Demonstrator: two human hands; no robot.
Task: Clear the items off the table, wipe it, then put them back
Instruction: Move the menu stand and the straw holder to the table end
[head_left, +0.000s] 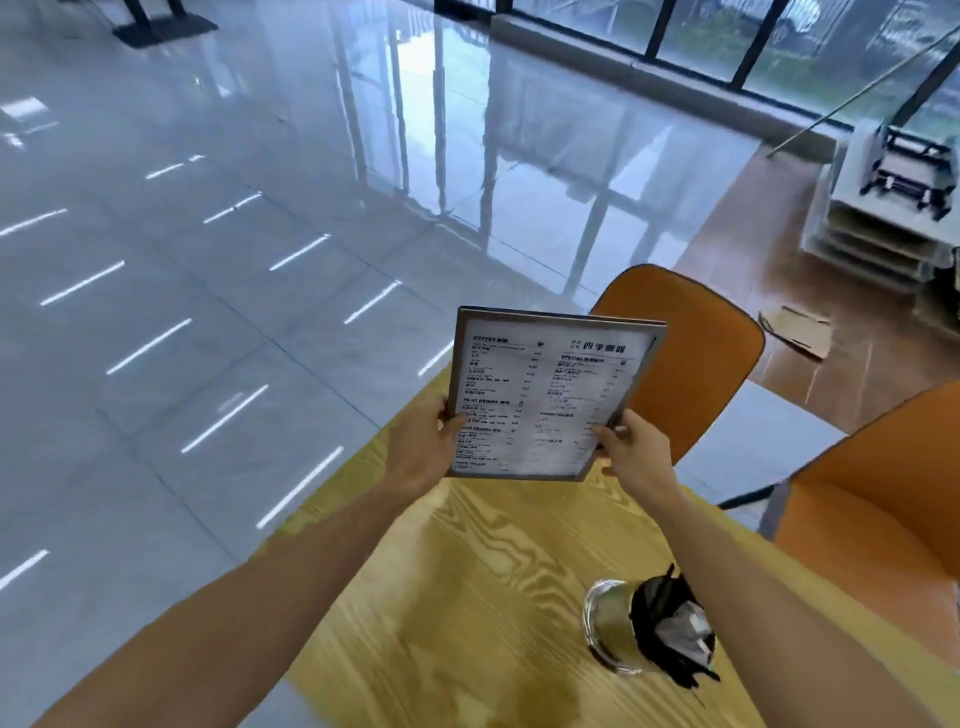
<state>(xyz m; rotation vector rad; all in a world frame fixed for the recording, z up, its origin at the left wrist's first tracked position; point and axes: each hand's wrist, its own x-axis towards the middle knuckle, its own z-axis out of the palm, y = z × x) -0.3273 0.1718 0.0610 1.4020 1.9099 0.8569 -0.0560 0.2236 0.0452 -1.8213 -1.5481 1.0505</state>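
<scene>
A framed menu card (550, 395) with black print on white is held upright above the far end of the light wooden table (467, 597). My left hand (423, 447) grips its lower left edge and my right hand (631, 449) grips its lower right corner. A clear glass jar (610, 631) stands on the table near my right forearm, with a black holder of wrapped sachets (675, 631) right beside it.
Two orange chairs stand beyond the table, one behind the menu (711, 364) and one at the right (878, 509). Glossy grey floor tiles (208, 260) spread to the left. White shelving (883, 208) and a flat cardboard piece (800, 332) lie at the far right by the windows.
</scene>
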